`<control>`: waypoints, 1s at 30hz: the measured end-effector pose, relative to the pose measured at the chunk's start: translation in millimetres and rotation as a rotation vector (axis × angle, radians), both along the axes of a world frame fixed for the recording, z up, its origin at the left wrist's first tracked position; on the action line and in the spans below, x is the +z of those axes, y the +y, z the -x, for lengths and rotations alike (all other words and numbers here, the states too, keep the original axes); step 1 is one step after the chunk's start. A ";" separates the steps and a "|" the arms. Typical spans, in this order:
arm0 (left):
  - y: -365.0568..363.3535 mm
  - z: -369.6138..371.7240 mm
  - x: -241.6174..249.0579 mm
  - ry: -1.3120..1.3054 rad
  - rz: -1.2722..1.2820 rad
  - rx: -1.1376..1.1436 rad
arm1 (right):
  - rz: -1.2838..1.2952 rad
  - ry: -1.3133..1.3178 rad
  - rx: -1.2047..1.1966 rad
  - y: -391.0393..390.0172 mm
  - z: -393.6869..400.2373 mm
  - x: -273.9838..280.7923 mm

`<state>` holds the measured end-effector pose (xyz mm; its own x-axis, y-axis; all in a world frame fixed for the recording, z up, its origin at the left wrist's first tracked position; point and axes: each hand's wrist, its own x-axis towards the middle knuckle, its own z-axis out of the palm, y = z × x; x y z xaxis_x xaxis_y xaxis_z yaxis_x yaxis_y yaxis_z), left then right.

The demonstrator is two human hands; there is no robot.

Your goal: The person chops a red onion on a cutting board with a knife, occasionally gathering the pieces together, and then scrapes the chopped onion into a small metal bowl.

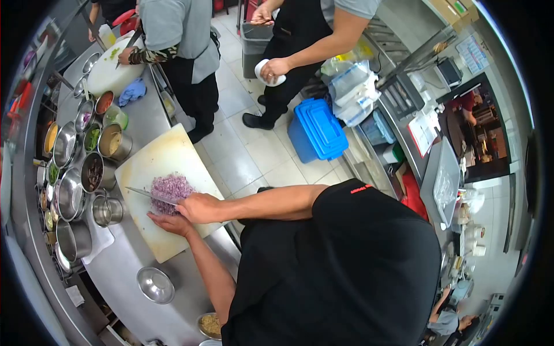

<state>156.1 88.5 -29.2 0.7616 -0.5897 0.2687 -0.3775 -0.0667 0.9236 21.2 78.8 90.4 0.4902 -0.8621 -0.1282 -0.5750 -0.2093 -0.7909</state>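
Note:
My right hand (199, 208) is closed around the handle of a knife (151, 196), whose blade lies across a pile of finely chopped red onion (172, 185). The onion is heaped on a large white cutting board (144, 155) with yellowed, stained patches. Just below the blade, my left hand (172, 224) rests at the near edge of the pile, fingers stretched out, seemingly holding nothing. My right hand hides the knife's handle. An upright metal bowl (156, 285) stands on the steel counter (118, 277) beside the board.
Metal pots (74, 239) and bowls of ingredients line the counter's far side. A co-worker (179, 40) cuts on a round white board (107, 75); another person (306, 46) holds a white container. A blue lidded bin (317, 130) sits on the tiled floor (236, 138).

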 end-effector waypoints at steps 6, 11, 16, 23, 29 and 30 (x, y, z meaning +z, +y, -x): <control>-0.1 3.2 3.2 0.040 -0.008 0.033 | -0.068 0.007 0.043 -11.6 -5.0 -3.0; 0.8 1.6 -6.9 -0.019 -0.033 0.024 | -0.148 -0.045 0.044 -14.6 -2.6 -5.1; 1.1 3.1 -4.0 0.026 -0.055 0.041 | -0.084 -0.074 0.039 -19.2 3.4 -12.5; -2.8 3.0 -3.6 -0.078 -0.087 0.084 | -0.225 -0.015 0.121 -50.4 7.8 -7.5; -6.3 -8.7 -20.8 0.003 -0.245 0.161 | -0.138 -0.036 0.320 -81.2 4.5 -45.9; -2.2 -7.7 -26.3 -0.144 -0.161 0.136 | -0.084 -0.136 0.285 -80.0 9.6 -45.6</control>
<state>163.8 86.3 -55.5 0.7975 -0.5282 0.2916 -0.4821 -0.2674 0.8343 11.6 -1.2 44.8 0.7275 -0.6772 -0.1102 -0.3908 -0.2770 -0.8778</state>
